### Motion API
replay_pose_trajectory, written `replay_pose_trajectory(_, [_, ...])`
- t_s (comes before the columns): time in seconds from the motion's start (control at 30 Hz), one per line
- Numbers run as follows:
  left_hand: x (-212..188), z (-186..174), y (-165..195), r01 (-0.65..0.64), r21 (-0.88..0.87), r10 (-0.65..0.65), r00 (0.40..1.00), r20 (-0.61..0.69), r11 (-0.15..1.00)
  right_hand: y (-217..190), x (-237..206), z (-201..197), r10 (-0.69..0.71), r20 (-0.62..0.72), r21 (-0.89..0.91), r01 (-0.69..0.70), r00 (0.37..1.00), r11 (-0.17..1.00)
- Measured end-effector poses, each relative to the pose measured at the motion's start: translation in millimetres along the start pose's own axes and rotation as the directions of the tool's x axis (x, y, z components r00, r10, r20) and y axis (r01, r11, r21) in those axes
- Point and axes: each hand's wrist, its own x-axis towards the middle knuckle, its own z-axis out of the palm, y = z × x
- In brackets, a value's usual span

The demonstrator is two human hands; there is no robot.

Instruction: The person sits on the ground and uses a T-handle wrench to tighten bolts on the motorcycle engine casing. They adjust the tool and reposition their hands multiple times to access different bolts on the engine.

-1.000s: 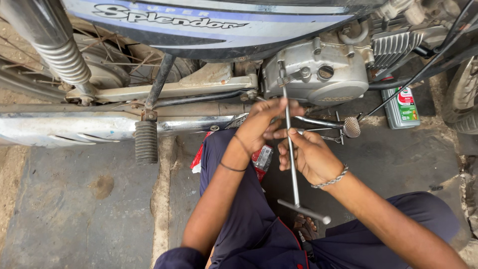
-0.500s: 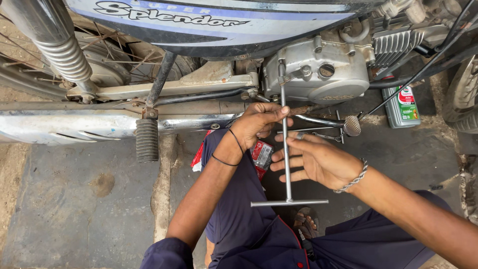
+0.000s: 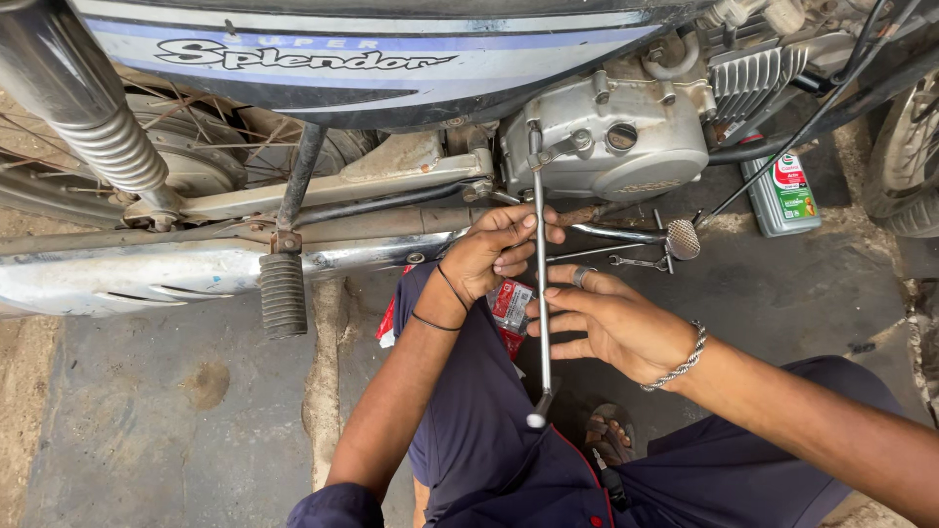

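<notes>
I worked at a roadside motorcycle repair spot: blue-and-silver motorcycle (image 3: pixel 391 68) on stained concrete ground (image 3: pixel 147 420), green oil bottle (image 3: pixel 782 191), small steel spanner (image 3: pixel 638 262) lying loose.

grey concrete floor (image 3: pixel 147 430), stained and cracked, with a raised seam running toward the motorcycle. on it stand a green oil bottle (image 3: pixel 782 196) near the front tyre (image 3: pixel 905 166), a spanner (image 3: pixel 636 262) below the engine, and a red-and-white packet (image 3: pixel 509 305)
</notes>
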Motion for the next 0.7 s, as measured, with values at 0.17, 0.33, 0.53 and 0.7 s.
replay_pose_trajectory(0.17, [4,3,-1,0.064,0.259,0.006,0.966,-0.26,0.964,-1,2,1,-0.01,0.064,0.05,0.007,0.998,0.999])
replay_pose_trajectory(0.33, [3,24,7,0.076,0.132,-0.049,0.979,-0.2,0.988,-4,4,-4,-0.053,0.132,0.108,0.039,0.99,0.993])
replay_pose_trajectory(0.53, [-1,20,13,0.035,0.105,-0.025,0.995,-0.098,0.994,-6,10,-9,-0.053,0.134,0.171,0.03,0.99,0.985])
replay_pose_trajectory(0.7, [9,-3,-2,0.058,0.248,0.01,0.964,-0.265,0.967,-5,13,-6,-0.064,0.148,0.114,0.047,0.987,0.992])
